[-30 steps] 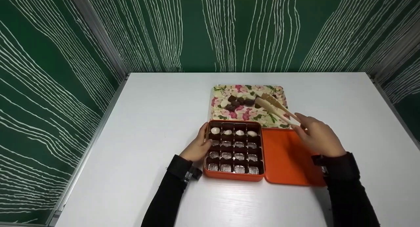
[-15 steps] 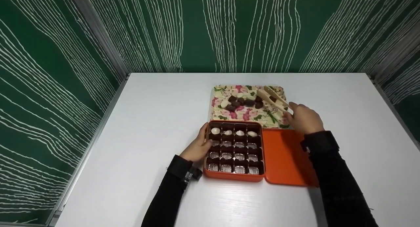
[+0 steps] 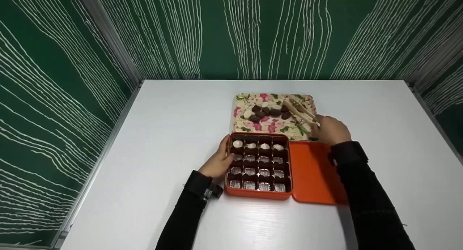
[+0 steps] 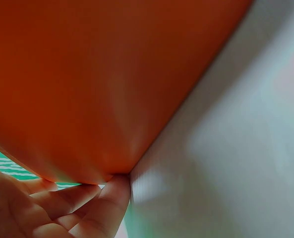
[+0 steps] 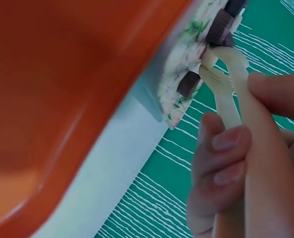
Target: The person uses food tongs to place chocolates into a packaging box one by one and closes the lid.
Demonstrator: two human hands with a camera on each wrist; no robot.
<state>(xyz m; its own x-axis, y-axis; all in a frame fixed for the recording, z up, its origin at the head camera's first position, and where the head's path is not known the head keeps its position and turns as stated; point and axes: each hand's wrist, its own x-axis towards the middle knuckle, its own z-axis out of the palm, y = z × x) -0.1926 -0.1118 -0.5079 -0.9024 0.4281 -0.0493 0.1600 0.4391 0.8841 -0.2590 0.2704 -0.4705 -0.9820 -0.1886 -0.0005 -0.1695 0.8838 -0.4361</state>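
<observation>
My left hand (image 3: 219,161) holds the left side of an orange box (image 3: 258,196), thumb over its rim; in the left wrist view the fingers (image 4: 99,210) lie against its outer wall. The box has a dark divided insert, with white chocolates (image 3: 264,146) in the back row and the other cells bare. In my right hand (image 3: 332,130) are wooden tongs (image 3: 301,110), gripped between thumb and fingers. Their tips reach over the floral tray (image 3: 246,98), among dark chocolates (image 3: 275,113). A pale piece (image 5: 209,58) shows between the tips in the right wrist view.
Beside the box, on its right, lies an orange lid (image 3: 314,174), partly under my right forearm. The floral tray sits behind both on the white table (image 3: 173,134). Green panels (image 3: 213,62) with white lines stand behind and at the sides.
The right hand has moved left and forward with the tongs, whose tips have spread and then drawn closer together over the tray. The left hand and box have stayed put.
</observation>
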